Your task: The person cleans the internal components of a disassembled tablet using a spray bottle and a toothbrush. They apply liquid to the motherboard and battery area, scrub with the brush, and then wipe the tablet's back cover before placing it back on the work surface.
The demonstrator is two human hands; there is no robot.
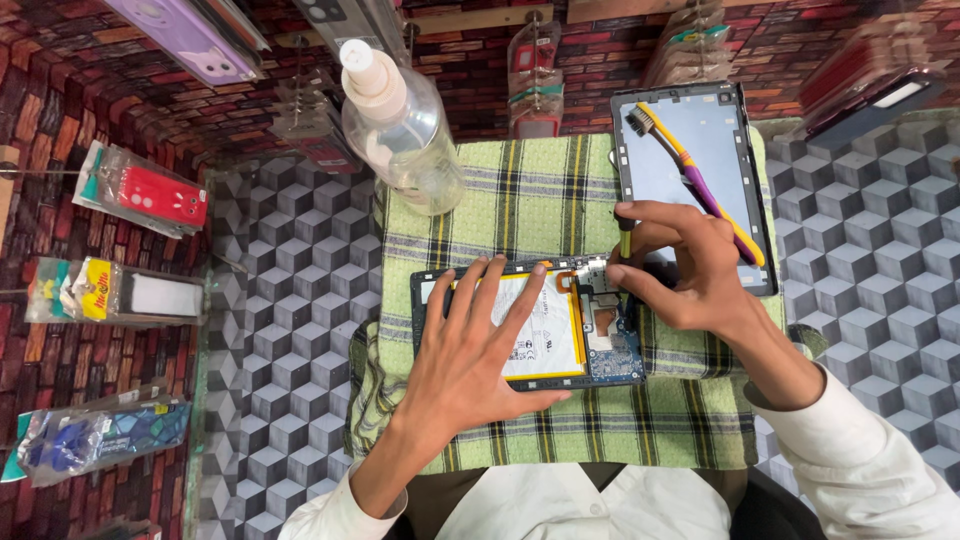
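**Opened tablet on the cloth, both hands at work**

The worktop (290,300) carries a grey cube pattern, and you sit at its near edge in a white shirt. A green checked cloth (520,200) covers its middle and runs down to your lap. On the cloth lies the opened tablet (600,365), back cover off, its long side running left to right. The pale battery (555,330) fills most of the frame, edged with an orange strip; the blue circuit board (612,360) sits at its right end.

Behind and to the right of it, a second panel, the detached screen (690,150), rests partly on the cloth, partly on the worktop. A yellow and purple toothbrush (690,165) lies slantwise across it, bristles toward the far left corner.

A clear plastic bottle (400,130) with a pale cap stands at the far left corner of the cloth, well apart from the tablet.

Your left hand (470,350) lies flat and spread on the battery, fingers pointing away from you, gripping nothing. Your right hand (690,265) is closed around a small screwdriver (625,238) with a yellow shaft, held upright over the top right corner of the tablet, just above the circuit board. Whether its tip touches the board cannot be told.

Packaged phone cases (150,195) hang along the brick-patterned wall on the left.
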